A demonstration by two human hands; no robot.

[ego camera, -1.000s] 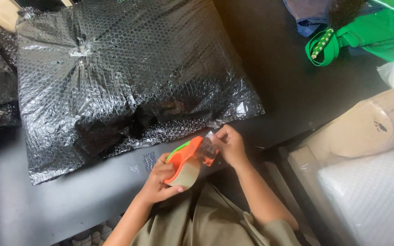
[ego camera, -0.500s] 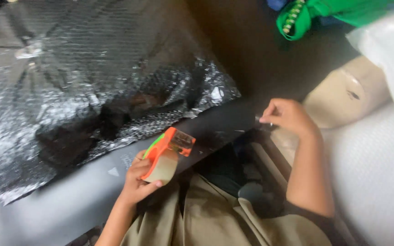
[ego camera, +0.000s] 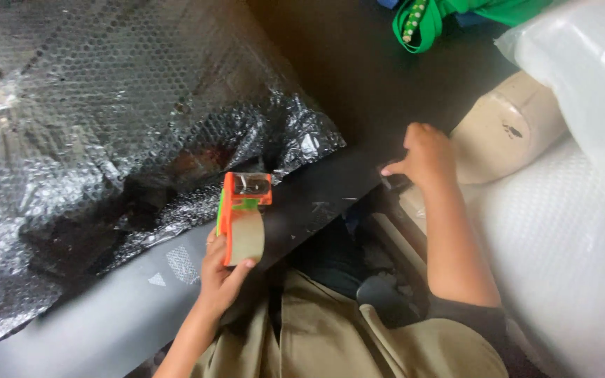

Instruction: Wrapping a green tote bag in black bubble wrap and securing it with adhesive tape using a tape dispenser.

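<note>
At table's edge, six o'clock of the black parcel, left hand clasps the tape dispenser: light, rigid, best held by its handle. Right hand, at three o'clock, pinches something small and dark.

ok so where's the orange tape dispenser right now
In the head view the orange tape dispenser is low and centre-left, held in the left hand at the dark table's near edge, beside the black bubble-wrapped package.

Dark table: bearing black bubble-wrapped parcel, lying flat; green fabric item resting at far edge.
</note>
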